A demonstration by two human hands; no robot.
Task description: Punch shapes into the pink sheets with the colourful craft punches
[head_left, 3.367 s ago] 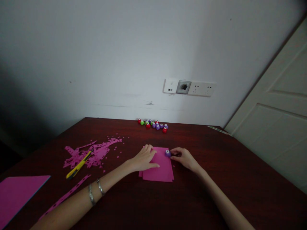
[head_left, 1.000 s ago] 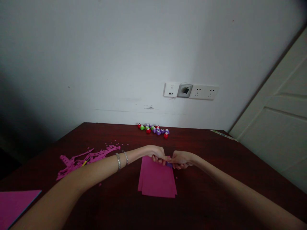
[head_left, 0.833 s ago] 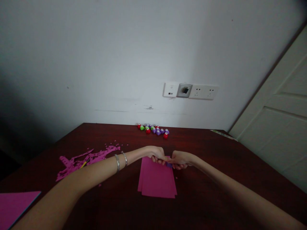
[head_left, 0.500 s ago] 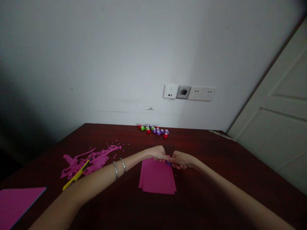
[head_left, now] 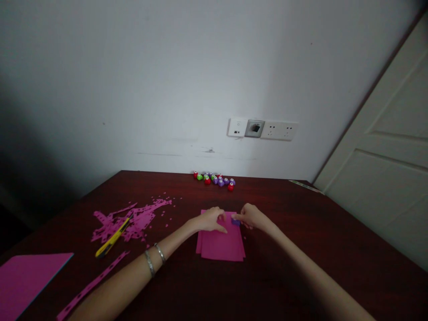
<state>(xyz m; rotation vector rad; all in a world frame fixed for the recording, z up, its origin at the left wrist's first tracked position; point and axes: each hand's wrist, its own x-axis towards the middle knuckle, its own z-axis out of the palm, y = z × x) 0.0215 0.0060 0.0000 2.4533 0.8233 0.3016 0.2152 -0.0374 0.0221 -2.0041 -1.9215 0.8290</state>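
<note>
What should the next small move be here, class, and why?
Perhaps ease the purple punch off the edge of the pink paper: the right hand grips it, while the left hand, which met the right hand there moments ago, has drawn apart, back over the paper.

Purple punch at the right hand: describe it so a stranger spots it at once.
On the table, find the pink sheets. The punch is near their far right corner, under the right hand. Other purple punches lie near the wall; this one alone is touched.
</note>
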